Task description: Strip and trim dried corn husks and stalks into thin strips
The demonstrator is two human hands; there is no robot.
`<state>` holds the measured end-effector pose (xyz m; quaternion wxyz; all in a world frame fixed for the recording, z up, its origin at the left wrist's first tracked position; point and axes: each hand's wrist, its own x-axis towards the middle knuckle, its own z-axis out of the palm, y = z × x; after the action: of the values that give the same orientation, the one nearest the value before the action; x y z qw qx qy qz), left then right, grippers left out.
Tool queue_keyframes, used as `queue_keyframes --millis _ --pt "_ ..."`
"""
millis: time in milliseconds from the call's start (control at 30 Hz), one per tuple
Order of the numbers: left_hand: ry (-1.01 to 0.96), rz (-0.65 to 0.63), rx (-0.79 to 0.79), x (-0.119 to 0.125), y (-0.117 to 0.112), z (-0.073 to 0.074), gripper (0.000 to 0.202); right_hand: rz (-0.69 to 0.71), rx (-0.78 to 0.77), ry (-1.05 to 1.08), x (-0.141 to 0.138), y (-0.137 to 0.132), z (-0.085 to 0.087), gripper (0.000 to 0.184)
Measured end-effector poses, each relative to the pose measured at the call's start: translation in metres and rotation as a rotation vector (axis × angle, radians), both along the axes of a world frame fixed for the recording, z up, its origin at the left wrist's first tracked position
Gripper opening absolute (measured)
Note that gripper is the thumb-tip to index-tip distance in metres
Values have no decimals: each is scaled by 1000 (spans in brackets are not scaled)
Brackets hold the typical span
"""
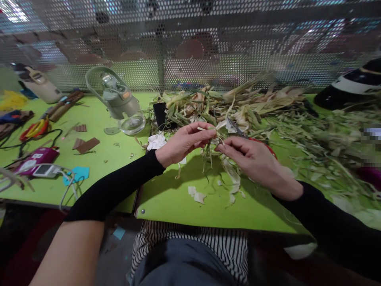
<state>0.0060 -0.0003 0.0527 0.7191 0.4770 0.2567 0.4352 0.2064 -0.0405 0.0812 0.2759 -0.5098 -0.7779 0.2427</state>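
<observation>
At the far left of the green table point(98, 135) lie loose tools: red-handled scissors point(34, 129), a pink device point(38, 155) with a white cable, and some brown card pieces point(86, 145). They sit well apart from the hands, probably pushed aside so that the middle stays free for work. Behind them a clear water bottle point(120, 101) lies tilted on its side, near the perforated metal screen point(190, 47).

The left hand point(183, 143) comes next. Its thumb and fingertips are pinched together on a thin pale strip of dried husk point(208, 128), so the grip is nearly closed and holds only this strip. The strip is held above the table, between both hands, just in front of the big pile of husks point(238, 103); I think this keeps it taut and easy to see.

The right hand point(253, 159) is curled, with the fingers closed on the other end of the same material, and a second pair of scissors point(238, 129) with a red handle seems to rest in it; how firmly, I cannot tell. The husk looks dry, papery, cream to pale green, and torn in long fibres. Small scraps point(196, 194) lie below on the table.
</observation>
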Motion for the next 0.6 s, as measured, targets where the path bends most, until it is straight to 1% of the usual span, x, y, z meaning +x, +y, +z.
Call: queue_keyframes --millis 67,133,200,267,367,433,533,600 --pt "42 -19 29 -2 2 -1 29 -23 23 5 2 -2 2 33" --pt "113 -21 110 -3 2 -1 32 -49 49 21 4 -3 5 30" --pt "220 23 235 -4 2 -1 32 -74 66 45 5 -5 8 29" --pt "323 101 405 -5 2 -2 28 -77 44 76 4 -9 9 30" --pt "393 220 708 -5 1 -1 17 -53 -68 163 0 -15 4 32" --pt "391 273 874 -6 -1 0 12 -62 -177 288 -2 -16 -2 33" --pt "396 287 1016 -6 -4 3 11 -109 -311 515 0 -15 -12 35" --pt "415 274 1049 -6 -6 4 13 -122 -313 623 3 -13 -15 33"
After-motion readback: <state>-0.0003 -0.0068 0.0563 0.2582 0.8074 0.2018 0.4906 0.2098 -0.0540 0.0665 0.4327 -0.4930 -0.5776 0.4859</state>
